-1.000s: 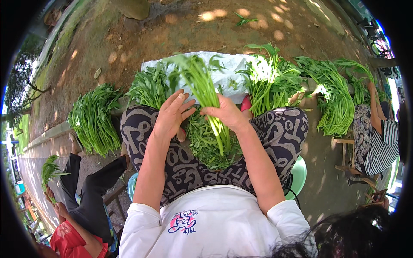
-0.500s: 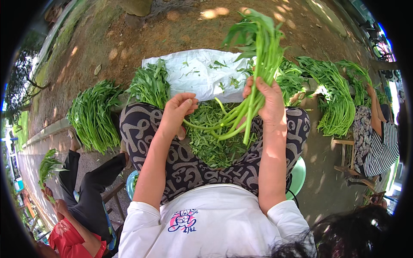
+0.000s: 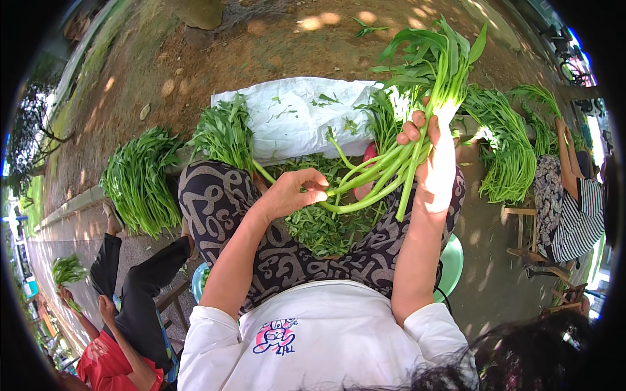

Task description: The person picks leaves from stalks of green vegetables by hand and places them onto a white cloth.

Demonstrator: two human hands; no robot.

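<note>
A bunch of water spinach (image 3: 450, 72) is clenched in my right hand (image 3: 437, 159), raised at the right above my knee. Its leaves point up and away, while the long pale green stems curve down to the left. At the lower ends of those stems, my left hand (image 3: 292, 193) pinches a stem between thumb and fingertips. Beneath both hands, loose picked leaves (image 3: 319, 231) are heaped between my legs. Past my left knee leans another bundle of water spinach (image 3: 225, 127), next to a white sheet (image 3: 293, 111) scattered with leaf bits.
A large water spinach pile (image 3: 141, 179) lies to the left, another (image 3: 505, 150) to the right. A green basin (image 3: 451, 267) stands beside my right thigh. One person in a red top (image 3: 120, 362) sits at left, another in a striped top (image 3: 577, 221) at right.
My right hand has moved right with the bunch, tilting its leaves rightward. My left hand has come right and down onto the stem ends.
</note>
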